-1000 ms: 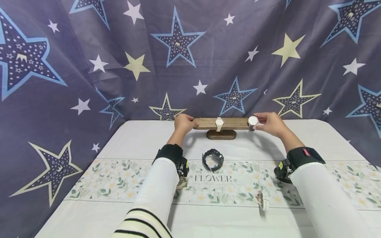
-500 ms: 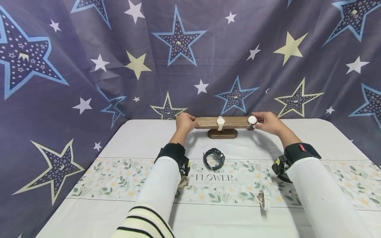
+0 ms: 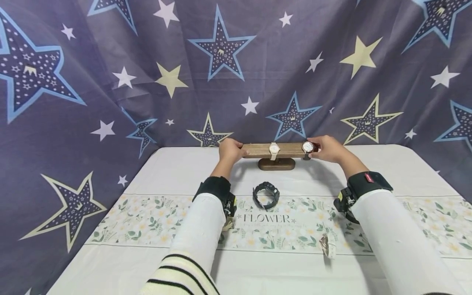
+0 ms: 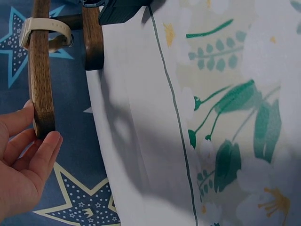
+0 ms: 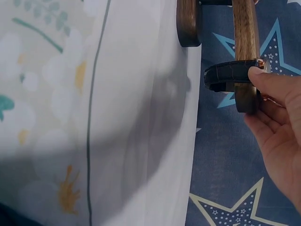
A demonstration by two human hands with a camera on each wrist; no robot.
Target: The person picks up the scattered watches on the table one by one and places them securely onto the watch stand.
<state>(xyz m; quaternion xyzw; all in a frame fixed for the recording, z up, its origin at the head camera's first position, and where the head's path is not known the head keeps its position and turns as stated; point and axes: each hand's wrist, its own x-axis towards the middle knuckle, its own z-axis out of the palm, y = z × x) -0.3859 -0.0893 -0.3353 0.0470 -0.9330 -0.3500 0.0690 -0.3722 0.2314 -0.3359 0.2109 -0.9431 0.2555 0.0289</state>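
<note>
A wooden T-shaped watch stand [image 3: 276, 150] stands at the table's far edge. My left hand [image 3: 229, 151] grips the left end of its bar [image 4: 41, 84], fingers curled round the tip. A cream-strapped watch [image 3: 273, 150] [image 4: 44, 29] sits round the bar's middle. My right hand [image 3: 327, 149] pinches a dark-strapped watch [image 3: 307, 148] [image 5: 230, 77] with a white dial, its strap looped round the bar's right end [image 5: 245, 56].
A black digital watch [image 3: 265, 196] lies on the floral runner [image 3: 155, 221] in front of the stand. A small pale-strapped watch [image 3: 327, 246] lies near the runner's front right. A star-patterned cloth [image 3: 110, 82] hangs behind the table.
The dark-strapped watch has slid leftward onto the bar's right end, with my right hand following. My left hand keeps hold of the left end.
</note>
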